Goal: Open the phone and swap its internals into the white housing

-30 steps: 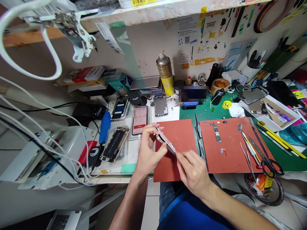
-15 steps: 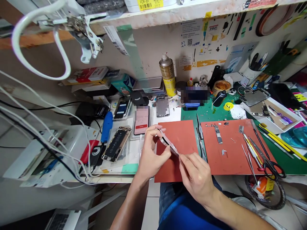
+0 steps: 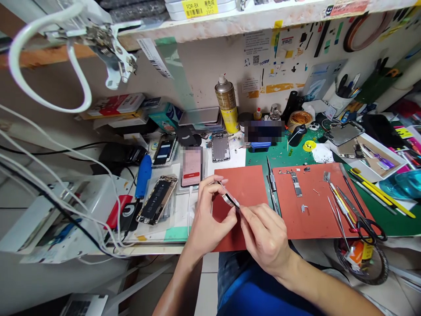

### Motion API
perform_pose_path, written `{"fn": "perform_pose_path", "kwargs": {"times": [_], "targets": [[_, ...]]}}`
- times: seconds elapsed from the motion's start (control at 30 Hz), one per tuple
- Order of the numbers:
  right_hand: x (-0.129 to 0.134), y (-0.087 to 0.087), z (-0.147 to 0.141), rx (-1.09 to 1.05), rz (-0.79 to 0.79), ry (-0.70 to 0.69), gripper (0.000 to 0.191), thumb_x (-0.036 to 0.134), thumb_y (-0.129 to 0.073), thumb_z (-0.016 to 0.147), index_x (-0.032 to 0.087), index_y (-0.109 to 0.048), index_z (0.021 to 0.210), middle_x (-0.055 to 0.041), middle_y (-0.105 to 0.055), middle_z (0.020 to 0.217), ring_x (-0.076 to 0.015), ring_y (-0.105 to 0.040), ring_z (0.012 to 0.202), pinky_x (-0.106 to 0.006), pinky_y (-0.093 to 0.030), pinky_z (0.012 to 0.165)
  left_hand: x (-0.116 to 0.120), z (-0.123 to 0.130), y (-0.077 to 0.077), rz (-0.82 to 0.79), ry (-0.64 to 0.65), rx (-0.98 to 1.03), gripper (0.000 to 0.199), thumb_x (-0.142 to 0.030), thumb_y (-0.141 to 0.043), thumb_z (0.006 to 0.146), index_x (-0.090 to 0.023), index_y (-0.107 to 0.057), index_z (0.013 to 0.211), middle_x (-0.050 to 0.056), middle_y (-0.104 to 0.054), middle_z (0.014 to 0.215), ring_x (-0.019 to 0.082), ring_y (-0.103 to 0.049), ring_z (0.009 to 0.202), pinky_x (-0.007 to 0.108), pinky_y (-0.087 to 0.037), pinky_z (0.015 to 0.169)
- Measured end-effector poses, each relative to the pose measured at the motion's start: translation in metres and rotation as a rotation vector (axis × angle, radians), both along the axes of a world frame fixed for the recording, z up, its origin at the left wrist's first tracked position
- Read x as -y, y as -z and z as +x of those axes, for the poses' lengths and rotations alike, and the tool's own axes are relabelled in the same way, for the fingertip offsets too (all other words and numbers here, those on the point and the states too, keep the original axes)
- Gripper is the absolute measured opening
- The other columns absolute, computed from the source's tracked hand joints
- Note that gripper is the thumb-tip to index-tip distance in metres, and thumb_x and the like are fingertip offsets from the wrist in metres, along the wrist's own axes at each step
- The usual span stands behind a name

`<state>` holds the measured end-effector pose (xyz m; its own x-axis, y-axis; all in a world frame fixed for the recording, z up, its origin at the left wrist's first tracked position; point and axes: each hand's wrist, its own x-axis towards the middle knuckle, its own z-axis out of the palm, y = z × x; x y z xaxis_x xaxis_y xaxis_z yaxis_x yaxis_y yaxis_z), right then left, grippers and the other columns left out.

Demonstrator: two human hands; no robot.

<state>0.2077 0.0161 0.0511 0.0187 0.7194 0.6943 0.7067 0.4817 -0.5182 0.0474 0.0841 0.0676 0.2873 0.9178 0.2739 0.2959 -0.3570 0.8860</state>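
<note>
A thin, silver-edged phone part (image 3: pixel 230 200) is held up on its edge over the left red mat (image 3: pixel 253 186). My left hand (image 3: pixel 210 215) is closed on its upper left end, fingers at the top and thumb near its lower side. The fingertips of my right hand (image 3: pixel 265 235) pinch its lower right end. What lies on the part's inner side is too small to tell. On the right red mat (image 3: pixel 315 219) lie a narrow circuit board (image 3: pixel 296 183) and a small metal piece (image 3: pixel 305 208).
Tweezers (image 3: pixel 338 219), scissors (image 3: pixel 365 224) and yellow pens (image 3: pixel 383 191) lie at the right. An opened phone (image 3: pixel 158 199), a lit phone (image 3: pixel 191 166) and a blue-handled tool (image 3: pixel 143 175) are at the left. White cables (image 3: pixel 82 204) hang there. Behind stands a spray can (image 3: pixel 226 105).
The phone part has turned a little between my hands and appears shorter. My right hand has shifted slightly left with its end. The whole view has moved slightly.
</note>
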Motion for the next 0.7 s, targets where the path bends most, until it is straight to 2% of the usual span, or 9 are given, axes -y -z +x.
{"fn": "perform_pose_path", "kwargs": {"times": [0.23,0.37,0.47,0.57,0.7], "targets": [[-0.01,-0.006,-0.005,0.022,0.055,0.065,0.032,0.002,-0.068,0.099,0.015,-0.067,0.128,-0.0092,-0.078,0.087,-0.0212,-0.064,0.069,-0.037,-0.053,0.063,0.002,0.002,-0.001,-0.037,-0.024,0.047,0.042,-0.011,-0.082,0.079,-0.029,-0.06,0.11,0.01,-0.054,0.144,0.033,-0.059,0.143,0.05,-0.053,0.114],[-0.008,-0.01,-0.006,-0.08,0.104,0.058,0.038,-0.001,-0.069,0.097,0.014,-0.067,0.132,-0.0112,-0.079,0.093,-0.022,-0.071,0.075,-0.036,-0.057,0.064,0.003,0.003,-0.001,-0.033,-0.032,0.035,0.042,-0.013,-0.082,0.08,-0.03,-0.06,0.11,0.01,-0.054,0.145,0.033,-0.06,0.142,0.049,-0.054,0.113],[-0.002,-0.012,0.0,-0.159,0.097,0.087,0.037,0.0,-0.067,0.098,0.017,-0.069,0.131,-0.009,-0.079,0.094,-0.0207,-0.074,0.078,-0.035,-0.061,0.07,0.002,0.0,0.0,-0.036,-0.014,0.038,0.042,-0.013,-0.081,0.081,-0.03,-0.059,0.113,0.011,-0.052,0.147,0.033,-0.06,0.143,0.05,-0.052,0.116],[0.005,-0.004,0.008,-0.161,0.045,0.053,0.034,-0.001,-0.065,0.099,0.018,-0.07,0.127,-0.0081,-0.08,0.094,-0.0199,-0.075,0.08,-0.035,-0.064,0.075,0.0,-0.002,0.001,-0.051,0.008,0.078,0.041,-0.014,-0.079,0.084,-0.029,-0.059,0.116,0.012,-0.05,0.147,0.034,-0.059,0.144,0.052,-0.051,0.118],[0.01,0.015,0.013,-0.113,-0.05,-0.052,0.03,-0.001,-0.062,0.101,0.014,-0.069,0.126,-0.0111,-0.079,0.095,-0.0208,-0.075,0.081,-0.035,-0.065,0.075,-0.005,-0.003,0.003,-0.059,-0.012,0.171,0.033,-0.021,-0.078,0.09,-0.028,-0.058,0.114,0.011,-0.05,0.145,0.033,-0.063,0.14,0.052,-0.05,0.118]]}}
